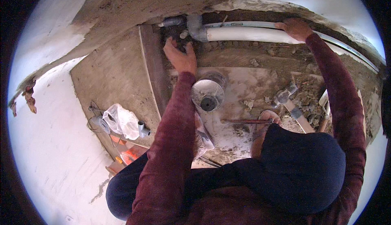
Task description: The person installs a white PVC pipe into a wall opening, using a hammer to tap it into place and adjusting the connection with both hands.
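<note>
A white pipe lies along a dug trench in the floor and joins a grey elbow fitting at its left end. My right hand rests on top of the pipe farther right, fingers curled over it. Just below the elbow, my left hand presses into the loose dirt and stones with its fingers spread and nothing in it. A thinner grey pipe runs behind the white one.
A round metal drain opening sits below my left hand. A hammer and a rusty metal rod lie on the rubble near my foot. At the left are a clear plastic bag, a small grey fitting and a tape roll.
</note>
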`<state>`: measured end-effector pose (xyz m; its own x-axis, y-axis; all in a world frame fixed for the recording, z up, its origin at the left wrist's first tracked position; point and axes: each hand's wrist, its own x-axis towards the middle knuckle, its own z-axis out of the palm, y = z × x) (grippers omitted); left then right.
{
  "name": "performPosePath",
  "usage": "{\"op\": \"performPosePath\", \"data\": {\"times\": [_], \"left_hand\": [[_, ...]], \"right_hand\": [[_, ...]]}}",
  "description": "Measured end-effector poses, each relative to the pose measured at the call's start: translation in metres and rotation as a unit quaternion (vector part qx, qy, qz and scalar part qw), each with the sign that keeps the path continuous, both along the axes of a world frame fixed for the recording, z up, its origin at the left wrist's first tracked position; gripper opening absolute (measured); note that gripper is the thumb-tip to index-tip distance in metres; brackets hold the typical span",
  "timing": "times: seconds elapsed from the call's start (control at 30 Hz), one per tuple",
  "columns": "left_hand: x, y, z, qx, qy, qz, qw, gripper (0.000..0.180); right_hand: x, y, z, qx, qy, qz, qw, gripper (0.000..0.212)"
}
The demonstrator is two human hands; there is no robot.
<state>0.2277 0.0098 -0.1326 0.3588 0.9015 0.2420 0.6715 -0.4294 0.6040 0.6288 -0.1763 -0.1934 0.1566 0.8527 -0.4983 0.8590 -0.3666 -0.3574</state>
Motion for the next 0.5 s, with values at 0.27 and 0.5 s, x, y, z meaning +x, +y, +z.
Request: {"op": "performPosePath", "data": {"times": [0.27, 0.5], "left_hand": [[0.087, -0.024, 0.035, -0.058, 0.06, -0.342, 0.936, 0.05], [0.145, -0.049, 0.017, -0.074, 0.409, -0.274, 0.867, 0.086]], "right_hand": [[-0.017, -0.004, 0.029, 0.087, -0.036, 0.029, 0.995, 0.067], [-0.027, 0.014, 0.06, -0.026, -0.042, -0.024, 0.999, 0.058]]}}
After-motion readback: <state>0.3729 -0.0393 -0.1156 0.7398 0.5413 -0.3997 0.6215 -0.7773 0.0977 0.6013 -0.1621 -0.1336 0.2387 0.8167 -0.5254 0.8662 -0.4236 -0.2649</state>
